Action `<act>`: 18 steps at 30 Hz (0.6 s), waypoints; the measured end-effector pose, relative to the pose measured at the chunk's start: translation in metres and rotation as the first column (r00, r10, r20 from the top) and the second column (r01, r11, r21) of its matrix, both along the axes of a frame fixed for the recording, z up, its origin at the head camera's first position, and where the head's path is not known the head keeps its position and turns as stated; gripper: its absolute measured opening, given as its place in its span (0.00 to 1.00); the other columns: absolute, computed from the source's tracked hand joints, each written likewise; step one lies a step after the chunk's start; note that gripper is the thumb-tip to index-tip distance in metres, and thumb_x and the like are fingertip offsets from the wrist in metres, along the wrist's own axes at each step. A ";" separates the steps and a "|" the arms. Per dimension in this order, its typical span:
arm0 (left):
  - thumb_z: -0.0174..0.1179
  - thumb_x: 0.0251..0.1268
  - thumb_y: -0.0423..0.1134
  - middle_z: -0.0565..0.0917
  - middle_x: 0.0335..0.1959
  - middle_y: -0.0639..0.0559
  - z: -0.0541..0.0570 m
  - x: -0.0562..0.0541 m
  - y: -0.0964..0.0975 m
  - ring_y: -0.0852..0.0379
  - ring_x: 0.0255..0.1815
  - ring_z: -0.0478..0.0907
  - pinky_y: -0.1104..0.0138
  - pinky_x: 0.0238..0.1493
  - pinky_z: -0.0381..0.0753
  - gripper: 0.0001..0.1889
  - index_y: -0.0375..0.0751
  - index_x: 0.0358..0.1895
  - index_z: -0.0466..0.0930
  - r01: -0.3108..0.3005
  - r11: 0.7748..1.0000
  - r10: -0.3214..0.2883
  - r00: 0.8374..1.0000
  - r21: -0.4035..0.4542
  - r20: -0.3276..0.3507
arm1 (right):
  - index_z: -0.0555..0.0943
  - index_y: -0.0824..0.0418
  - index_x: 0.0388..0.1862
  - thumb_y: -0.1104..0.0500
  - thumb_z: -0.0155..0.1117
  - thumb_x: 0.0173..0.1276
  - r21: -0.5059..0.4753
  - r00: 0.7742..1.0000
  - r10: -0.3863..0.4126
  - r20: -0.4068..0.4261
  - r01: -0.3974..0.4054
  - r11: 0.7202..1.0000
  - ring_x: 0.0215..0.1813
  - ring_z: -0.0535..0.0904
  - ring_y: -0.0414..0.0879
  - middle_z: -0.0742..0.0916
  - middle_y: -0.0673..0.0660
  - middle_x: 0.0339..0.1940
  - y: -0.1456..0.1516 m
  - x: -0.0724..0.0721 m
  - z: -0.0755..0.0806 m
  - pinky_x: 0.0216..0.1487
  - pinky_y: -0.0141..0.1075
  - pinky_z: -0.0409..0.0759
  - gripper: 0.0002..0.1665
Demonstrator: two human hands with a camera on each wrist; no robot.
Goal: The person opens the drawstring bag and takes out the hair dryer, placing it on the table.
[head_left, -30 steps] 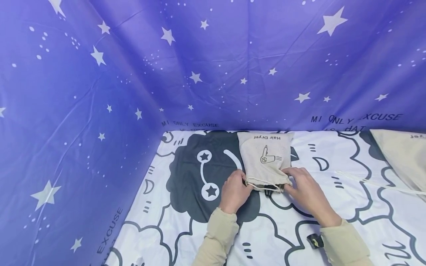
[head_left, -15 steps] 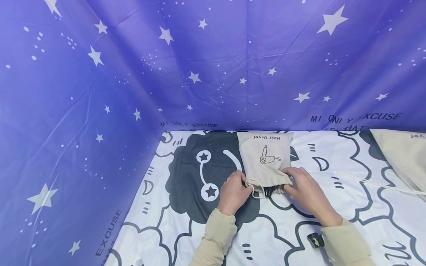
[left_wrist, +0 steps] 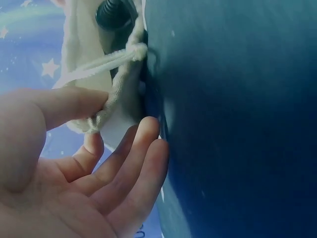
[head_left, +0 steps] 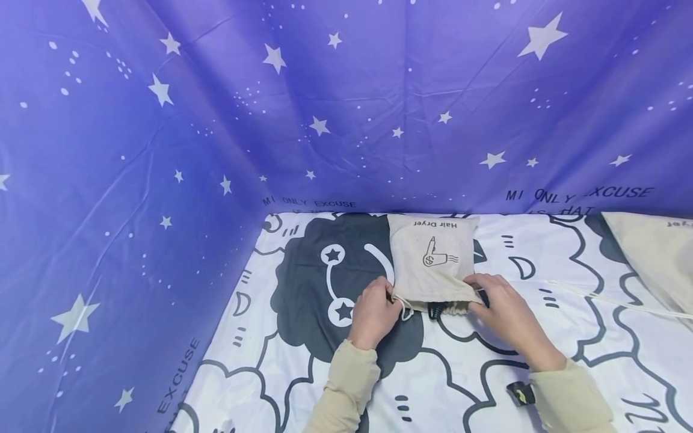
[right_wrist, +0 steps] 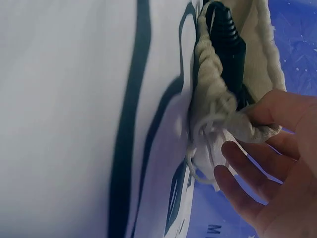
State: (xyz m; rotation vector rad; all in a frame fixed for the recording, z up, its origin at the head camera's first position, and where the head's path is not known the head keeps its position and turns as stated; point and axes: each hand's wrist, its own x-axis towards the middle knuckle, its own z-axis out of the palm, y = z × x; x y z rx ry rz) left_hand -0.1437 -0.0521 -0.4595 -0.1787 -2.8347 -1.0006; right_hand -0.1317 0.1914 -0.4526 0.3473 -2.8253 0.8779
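A cream drawstring bag printed "Hair Dryer" lies on the patterned cloth, its mouth toward the person. My left hand pinches the left corner of the mouth between thumb and index finger, close to the drawstring. At the opposite corner, my right hand grips the gathered edge with thumb and index finger; its other fingers are loosely bent. Between the hands the mouth gapes. Inside it shows a black ribbed cord end joined to a black handle; the rest is hidden in the bag.
A second cream bag lies at the right edge, its white string trailing left. A small black item sits beside the right sleeve. Purple star-printed curtain rises behind and at the left of the cloth.
Both hands have moved slightly apart, stretching the bag's mouth wider. The drawstring that crossed the opening now hangs bunched by the left hand.
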 end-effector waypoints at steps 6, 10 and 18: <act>0.67 0.53 0.36 0.75 0.25 0.57 0.001 -0.001 0.005 0.58 0.24 0.74 0.64 0.27 0.73 0.08 0.45 0.31 0.75 0.012 1.000 -0.012 1.000 -0.019 0.005 | 0.80 0.65 0.53 0.68 0.67 0.58 0.015 1.000 0.007 0.002 -0.007 1.000 0.46 0.77 0.56 0.84 0.63 0.46 -0.007 0.000 0.001 0.46 0.53 0.74 0.22; 0.66 0.52 0.34 0.77 0.26 0.56 0.000 -0.003 0.002 0.53 0.25 0.77 0.61 0.27 0.75 0.08 0.46 0.29 0.75 -0.021 0.999 0.021 1.000 -0.030 -0.017 | 0.79 0.66 0.53 0.70 0.67 0.57 0.003 1.000 0.005 -0.009 -0.005 1.000 0.53 0.77 0.62 0.84 0.66 0.48 -0.004 0.002 0.004 0.54 0.59 0.73 0.22; 0.61 0.54 0.32 0.79 0.28 0.52 -0.003 -0.004 -0.008 0.50 0.27 0.79 0.59 0.28 0.76 0.05 0.45 0.29 0.75 -0.010 1.000 0.010 1.000 0.006 -0.015 | 0.80 0.65 0.51 0.70 0.68 0.55 0.004 1.000 -0.002 -0.012 0.002 1.000 0.52 0.77 0.62 0.85 0.63 0.43 0.008 0.003 0.003 0.54 0.59 0.72 0.22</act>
